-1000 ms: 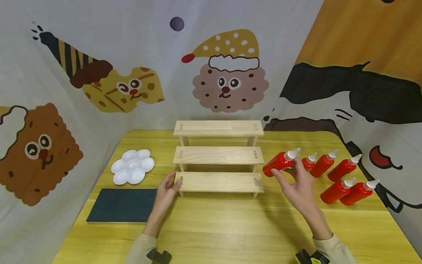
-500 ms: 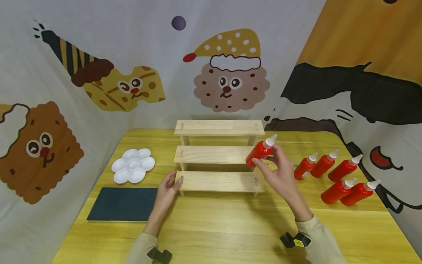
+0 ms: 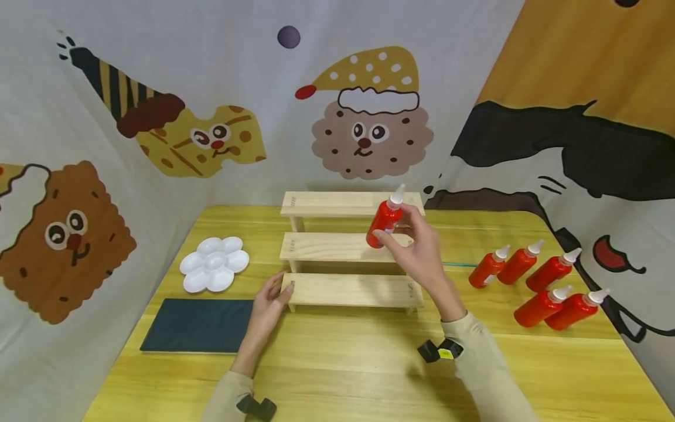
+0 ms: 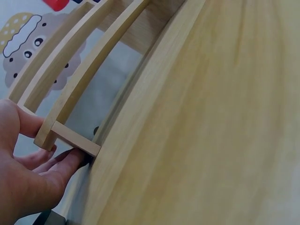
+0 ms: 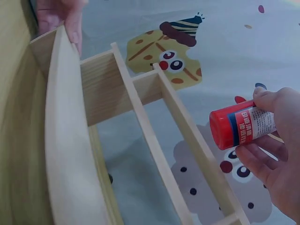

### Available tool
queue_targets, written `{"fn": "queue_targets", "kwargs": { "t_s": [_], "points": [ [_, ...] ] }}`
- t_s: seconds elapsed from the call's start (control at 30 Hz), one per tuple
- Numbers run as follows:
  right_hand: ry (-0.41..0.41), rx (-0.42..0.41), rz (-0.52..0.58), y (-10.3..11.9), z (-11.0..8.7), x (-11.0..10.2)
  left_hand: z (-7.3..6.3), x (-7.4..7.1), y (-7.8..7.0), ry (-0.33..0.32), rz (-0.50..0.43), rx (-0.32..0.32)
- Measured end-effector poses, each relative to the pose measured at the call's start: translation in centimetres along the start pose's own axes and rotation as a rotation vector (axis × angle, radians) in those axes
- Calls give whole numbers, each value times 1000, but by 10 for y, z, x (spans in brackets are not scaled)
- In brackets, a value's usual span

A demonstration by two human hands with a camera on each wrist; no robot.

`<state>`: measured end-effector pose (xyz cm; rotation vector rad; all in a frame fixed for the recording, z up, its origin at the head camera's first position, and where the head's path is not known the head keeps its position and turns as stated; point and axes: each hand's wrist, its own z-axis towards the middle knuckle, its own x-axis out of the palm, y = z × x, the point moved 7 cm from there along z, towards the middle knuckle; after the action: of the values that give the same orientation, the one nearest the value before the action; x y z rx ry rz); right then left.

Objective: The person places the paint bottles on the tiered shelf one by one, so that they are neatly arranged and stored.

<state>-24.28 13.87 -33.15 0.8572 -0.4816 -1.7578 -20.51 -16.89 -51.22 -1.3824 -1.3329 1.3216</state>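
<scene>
A three-step wooden shelf [image 3: 348, 246] stands at the middle of the table. My left hand [image 3: 267, 302] holds the left end of its lowest step; in the left wrist view the thumb lies over the board and the fingers reach behind the leg [image 4: 75, 137]. Between thumb and fingers, my right hand [image 3: 420, 249] grips a red squeeze bottle [image 3: 384, 223] with a white nozzle, tilted, in front of the upper steps. The right wrist view shows the bottle's base and printed label [image 5: 251, 124] raised beside the shelf boards.
Several similar red bottles [image 3: 543, 272] stand at the right of the table. A thin green stick [image 3: 459, 264] lies behind the right hand. To the left are a white flower-shaped palette [image 3: 213, 264] and a dark rectangular board [image 3: 197, 326]. A patterned cloth [image 3: 221, 53] hangs behind.
The right hand has carried the red bottle leftward and up, from beside the other bottles to in front of the shelf, tilting it more upright. The left hand stays on the lowest step.
</scene>
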Motion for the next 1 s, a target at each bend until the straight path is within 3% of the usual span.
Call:
{"fn": "queue_targets", "kwargs": {
  "t_s": [0.17,0.47,1.0],
  "points": [
    [24,5,38,2,15,14,-1,-1,-2,-10,17,3],
    [118,89,58,1,42,46,-2,-1,-4,-26,34,9],
    [186,93,109,-3,81,101,-1,-2,-1,-40,45,-8]
  ]
}}
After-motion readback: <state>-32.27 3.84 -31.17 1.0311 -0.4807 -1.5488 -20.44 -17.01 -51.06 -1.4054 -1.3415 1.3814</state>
